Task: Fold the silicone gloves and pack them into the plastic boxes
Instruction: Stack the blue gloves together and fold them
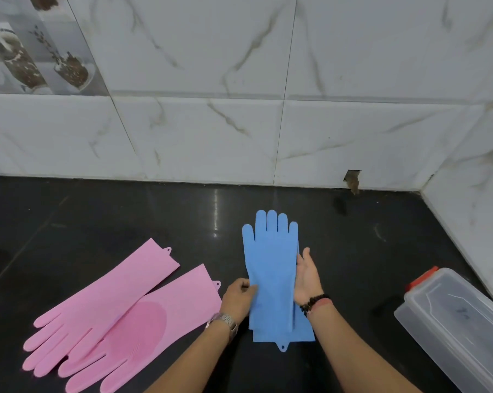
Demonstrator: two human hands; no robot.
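Observation:
A blue silicone glove (271, 268) lies flat on the black counter, fingers pointing toward the wall, seemingly stacked on a second blue one. My left hand (237, 299) pinches its left edge near the cuff. My right hand (307, 275) rests with straight fingers along its right edge, the thumb up. Two pink silicone gloves (117, 304) lie overlapping at the left, fingers toward me. A clear plastic box (455, 321) with a lid and a red clip stands at the right edge.
The black counter (126, 211) meets a white marble-tiled wall (239, 123) at the back and a second wall on the right. A small chipped hole (352, 180) sits at the wall's base.

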